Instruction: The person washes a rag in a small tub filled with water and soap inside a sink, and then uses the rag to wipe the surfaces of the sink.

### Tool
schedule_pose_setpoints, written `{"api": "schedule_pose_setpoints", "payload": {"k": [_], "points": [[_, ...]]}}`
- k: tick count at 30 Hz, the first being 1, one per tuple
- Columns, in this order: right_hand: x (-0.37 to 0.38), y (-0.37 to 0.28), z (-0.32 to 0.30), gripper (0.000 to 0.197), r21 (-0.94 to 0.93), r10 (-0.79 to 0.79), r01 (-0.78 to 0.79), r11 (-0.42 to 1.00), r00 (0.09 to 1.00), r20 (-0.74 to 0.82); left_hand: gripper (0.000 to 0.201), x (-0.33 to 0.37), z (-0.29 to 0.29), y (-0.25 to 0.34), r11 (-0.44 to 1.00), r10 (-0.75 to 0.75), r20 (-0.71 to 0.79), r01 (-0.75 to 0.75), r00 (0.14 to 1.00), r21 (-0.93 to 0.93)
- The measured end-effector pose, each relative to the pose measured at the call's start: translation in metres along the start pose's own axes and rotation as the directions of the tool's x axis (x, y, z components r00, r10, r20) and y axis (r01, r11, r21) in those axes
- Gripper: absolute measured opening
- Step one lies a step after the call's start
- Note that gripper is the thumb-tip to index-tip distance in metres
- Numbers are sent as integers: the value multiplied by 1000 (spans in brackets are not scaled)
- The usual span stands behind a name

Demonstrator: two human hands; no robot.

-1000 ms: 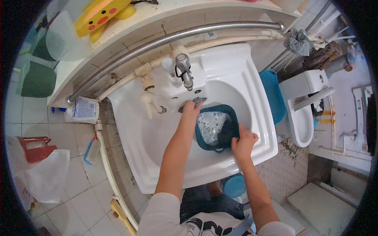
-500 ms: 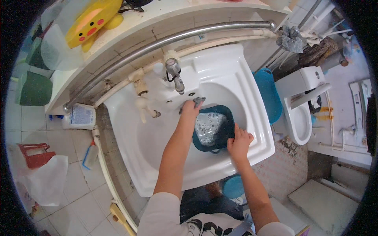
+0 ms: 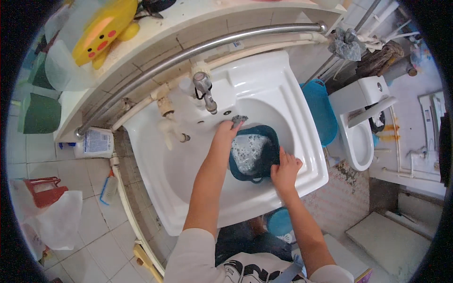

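Observation:
In the white sink (image 3: pixel 181 172) stands a dark teal basin (image 3: pixel 267 153) with foamy, soapy water (image 3: pixel 246 150) in it. My left hand (image 3: pixel 226 130) is closed on a small crumpled grey cloth (image 3: pixel 240 120), at the basin's far left corner below the tap (image 3: pixel 204 89). Part of the cloth sticks out past the fingers; the rest is hidden by the hand. My right hand (image 3: pixel 286 170) grips the basin's near right rim, fingers over the edge.
A metal rail (image 3: pixel 203 45) and a shelf with a yellow duck-like thing (image 3: pixel 101 37) run behind the sink. At left sits a white jug (image 3: pixel 96 142). To the right are a blue tub (image 3: pixel 321 113) and a toilet (image 3: pixel 361 141). Below the sink's front edge is a blue container (image 3: pixel 279 222).
The grey cloth, which showed on both sides of my left hand, now shows only on its right side. My right hand keeps its grip on the basin. The whole view has shifted slightly.

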State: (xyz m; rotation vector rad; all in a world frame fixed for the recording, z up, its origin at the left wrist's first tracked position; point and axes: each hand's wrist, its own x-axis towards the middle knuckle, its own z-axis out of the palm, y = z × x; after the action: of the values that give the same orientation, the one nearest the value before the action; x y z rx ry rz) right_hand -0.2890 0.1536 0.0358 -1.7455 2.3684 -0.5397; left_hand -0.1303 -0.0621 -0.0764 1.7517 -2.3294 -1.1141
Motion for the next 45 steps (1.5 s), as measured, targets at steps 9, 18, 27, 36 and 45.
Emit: {"api": "schedule_pose_setpoints", "payload": {"k": [9, 18, 27, 36, 45], "points": [[0, 7, -5, 62, -39, 9, -10, 999, 1000, -19, 48, -45, -59, -29, 983, -177, 35, 175, 984, 54], [-3, -1, -1, 63, -13, -11, 11, 1000, 1000, 24, 43, -9, 5, -3, 978, -121, -156, 91, 980, -190], [-3, 8, -3, 61, 2, 35, -35, 999, 999, 33, 51, -16, -15, -18, 971, -236, -127, 239, 963, 2], [-2, 8, -7, 63, -24, 14, -14, 1000, 1000, 0, 44, -26, -11, -19, 978, -184, -354, 136, 917, -157], [0, 7, -3, 63, -66, 13, -12, 998, 1000, 11, 51, -5, 5, 28, 990, -143, -240, 139, 960, -33]]}}
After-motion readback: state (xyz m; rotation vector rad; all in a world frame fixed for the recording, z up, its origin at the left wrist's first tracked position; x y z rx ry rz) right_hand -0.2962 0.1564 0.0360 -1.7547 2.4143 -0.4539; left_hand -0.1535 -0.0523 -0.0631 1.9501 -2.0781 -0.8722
